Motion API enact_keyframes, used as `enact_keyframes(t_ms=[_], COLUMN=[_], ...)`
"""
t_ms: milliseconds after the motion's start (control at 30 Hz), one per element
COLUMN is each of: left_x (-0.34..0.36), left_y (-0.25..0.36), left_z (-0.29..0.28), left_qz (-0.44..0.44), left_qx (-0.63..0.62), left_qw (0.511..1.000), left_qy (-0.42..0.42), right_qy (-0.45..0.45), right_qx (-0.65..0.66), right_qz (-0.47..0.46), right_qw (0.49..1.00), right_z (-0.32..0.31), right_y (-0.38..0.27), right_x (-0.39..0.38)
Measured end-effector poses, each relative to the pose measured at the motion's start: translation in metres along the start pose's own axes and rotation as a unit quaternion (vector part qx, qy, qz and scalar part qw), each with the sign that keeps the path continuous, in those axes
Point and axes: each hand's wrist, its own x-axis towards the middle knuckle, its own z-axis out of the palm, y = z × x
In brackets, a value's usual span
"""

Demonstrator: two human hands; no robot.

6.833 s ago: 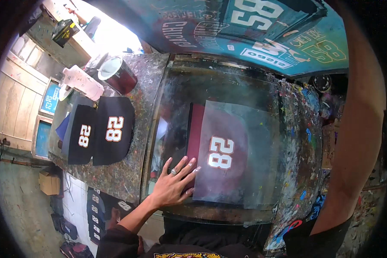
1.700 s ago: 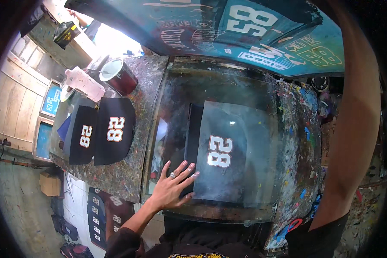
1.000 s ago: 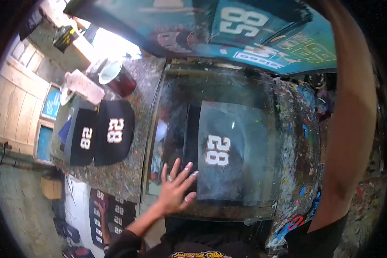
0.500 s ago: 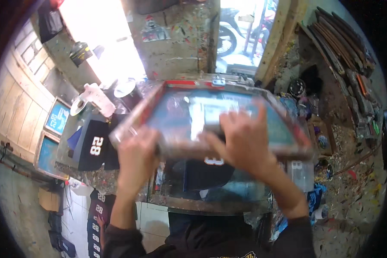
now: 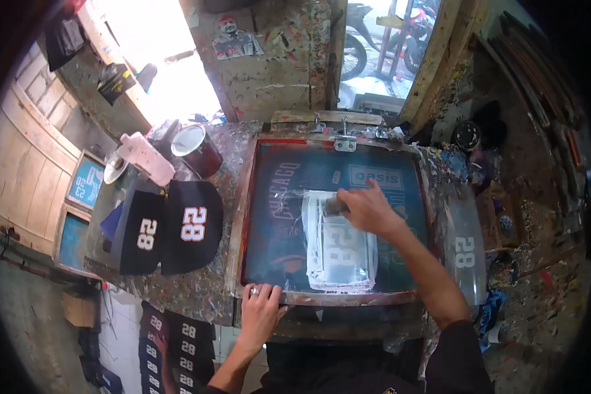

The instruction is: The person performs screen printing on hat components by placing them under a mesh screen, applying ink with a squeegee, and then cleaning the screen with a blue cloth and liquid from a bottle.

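Note:
A screen-printing frame [image 5: 238,262] lies flat on the bench, its blue mesh carrying a rectangle of white ink [image 5: 348,269]. My right hand [image 5: 369,209] grips a squeegee [image 5: 335,207] near the far end of that white ink. The fingers of my left hand [image 5: 262,305], one wearing a ring, curl over the frame's near left edge. A metal hinge clamp [image 5: 345,143] holds the far side of the frame. Left of the frame lie two dark fabric pieces with printed white numerals, one fabric piece [image 5: 210,243] overlapping the other. Whatever lies under the mesh is hidden.
A can [image 5: 207,154] and a pink plastic bottle [image 5: 144,157] stand at the back left. A clear sheet [image 5: 466,259] with white numerals lies right of the frame. At lower left, another person's hand [image 5: 161,347] is by rows of printed dark pieces.
The tilted frame has come down flat onto the bench, covering the dark fabric piece beneath. My left hand has moved nearer along its edge; my right hand holds the squeegee on the mesh.

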Motion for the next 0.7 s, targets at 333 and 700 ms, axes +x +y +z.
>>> enact_keyframes(t_ms=[333,700], left_x=[0.006,0.050], left_y=[-0.002,0.001], left_z=[-0.007,-0.132], left_qz=[-0.016,0.094], left_qx=[-0.005,0.014], left_qw=[1.000,0.994], left_qy=[-0.020,0.062], right_qy=[-0.019,0.202], right_qx=[0.019,-0.102], right_qz=[-0.014,0.071], right_qw=[1.000,0.972], right_z=[0.000,-0.108], right_y=[-0.087,-0.139], right_x=[-0.105,-0.089])
